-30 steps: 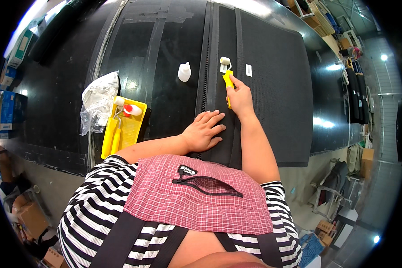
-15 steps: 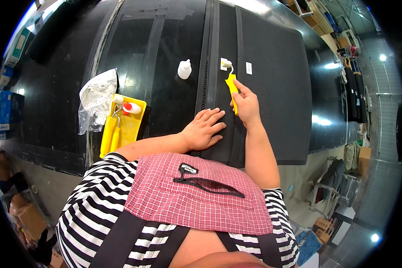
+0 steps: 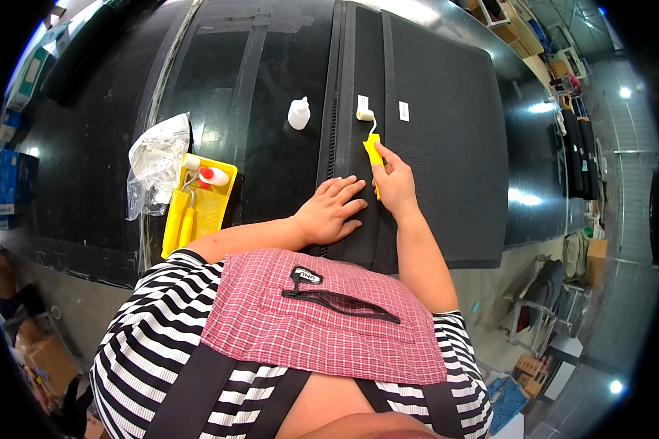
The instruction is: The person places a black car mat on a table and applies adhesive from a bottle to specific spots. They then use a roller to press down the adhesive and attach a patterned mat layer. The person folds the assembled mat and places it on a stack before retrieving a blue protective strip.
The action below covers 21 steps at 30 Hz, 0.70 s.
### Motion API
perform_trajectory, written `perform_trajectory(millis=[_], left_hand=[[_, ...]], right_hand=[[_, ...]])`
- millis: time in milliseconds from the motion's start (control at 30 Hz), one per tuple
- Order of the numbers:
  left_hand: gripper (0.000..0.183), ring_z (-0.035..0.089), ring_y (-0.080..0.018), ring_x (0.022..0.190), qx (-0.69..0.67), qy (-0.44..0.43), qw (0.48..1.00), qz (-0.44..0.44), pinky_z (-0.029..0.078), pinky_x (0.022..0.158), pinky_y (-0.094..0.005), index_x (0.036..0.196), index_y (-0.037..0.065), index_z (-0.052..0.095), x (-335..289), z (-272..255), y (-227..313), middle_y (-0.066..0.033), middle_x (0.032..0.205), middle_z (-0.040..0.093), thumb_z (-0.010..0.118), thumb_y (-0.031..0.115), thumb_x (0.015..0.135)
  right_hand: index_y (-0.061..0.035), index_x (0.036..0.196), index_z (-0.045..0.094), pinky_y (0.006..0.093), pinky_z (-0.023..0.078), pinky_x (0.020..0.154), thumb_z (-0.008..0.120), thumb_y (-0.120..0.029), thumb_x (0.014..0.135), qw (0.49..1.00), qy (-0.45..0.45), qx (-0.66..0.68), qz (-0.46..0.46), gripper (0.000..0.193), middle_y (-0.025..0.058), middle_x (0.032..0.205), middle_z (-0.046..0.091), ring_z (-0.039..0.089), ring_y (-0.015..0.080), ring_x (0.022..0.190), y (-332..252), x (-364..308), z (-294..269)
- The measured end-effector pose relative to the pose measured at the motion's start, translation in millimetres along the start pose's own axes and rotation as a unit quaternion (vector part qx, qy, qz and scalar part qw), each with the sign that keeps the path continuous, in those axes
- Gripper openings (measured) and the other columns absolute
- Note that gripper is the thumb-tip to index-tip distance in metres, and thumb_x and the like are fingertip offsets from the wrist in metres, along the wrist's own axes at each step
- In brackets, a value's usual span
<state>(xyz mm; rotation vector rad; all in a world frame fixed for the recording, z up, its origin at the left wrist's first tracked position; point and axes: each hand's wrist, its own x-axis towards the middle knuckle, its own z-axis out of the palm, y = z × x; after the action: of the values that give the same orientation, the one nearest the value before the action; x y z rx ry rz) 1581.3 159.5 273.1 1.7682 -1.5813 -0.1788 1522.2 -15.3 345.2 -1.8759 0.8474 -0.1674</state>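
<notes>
The right hand (image 3: pixel 394 181) is closed around the yellow roller (image 3: pixel 373 148) over the black mat (image 3: pixel 450 168), by a white label (image 3: pixel 362 102), and the left hand (image 3: pixel 329 212) (fingers a bit apart) lies flat.

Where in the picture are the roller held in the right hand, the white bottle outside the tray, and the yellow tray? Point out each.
Roller (image 3: pixel 373 147): head view, on its yellow handle.
White bottle (image 3: pixel 299 115): head view, on its body.
Yellow tray (image 3: pixel 212 208): head view, on a bare part of its floor.
</notes>
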Motion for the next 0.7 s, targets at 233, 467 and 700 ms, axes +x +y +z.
perform_trajectory(millis=[233,467,700], left_hand=[[0.042,0.037,-0.0352,0.143,-0.001,0.0,1.0,-0.002,0.027,0.119,-0.0502,0.126,0.012,0.062,0,1,1,-0.0171,0.15,0.045,0.069,0.032,0.09],[0.041,0.037,-0.0357,0.144,0.009,-0.016,1.0,-0.01,0.027,0.119,-0.049,0.126,0.012,0.063,2,-1,2,-0.0173,0.151,0.044,0.069,0.032,0.09],[0.041,0.037,-0.0358,0.144,0.005,-0.021,1.0,-0.015,0.027,0.119,-0.0495,0.125,0.012,0.063,2,-2,3,-0.0173,0.151,0.044,0.069,0.032,0.09]], right_hand=[[-0.0079,0.146,0.053,0.0209,0.048,0.054,0.053,-0.006,0.097,0.988,0.061,0.144,-0.016,0.049,0.0022,0.077,0.063,0.057,0.0063,0.063,15,-17,-43],[-0.0068,0.144,0.055,0.023,0.045,0.054,0.054,-0.008,0.097,0.996,0.068,0.058,0.003,0.048,0.0006,0.073,0.061,0.053,0.0056,0.059,21,19,-77],[-0.0069,0.144,0.056,0.0246,0.047,0.056,0.056,-0.01,0.096,0.999,0.036,0.008,0.029,0.048,0.002,0.079,0.062,0.056,0.0075,0.062,27,45,-83]])
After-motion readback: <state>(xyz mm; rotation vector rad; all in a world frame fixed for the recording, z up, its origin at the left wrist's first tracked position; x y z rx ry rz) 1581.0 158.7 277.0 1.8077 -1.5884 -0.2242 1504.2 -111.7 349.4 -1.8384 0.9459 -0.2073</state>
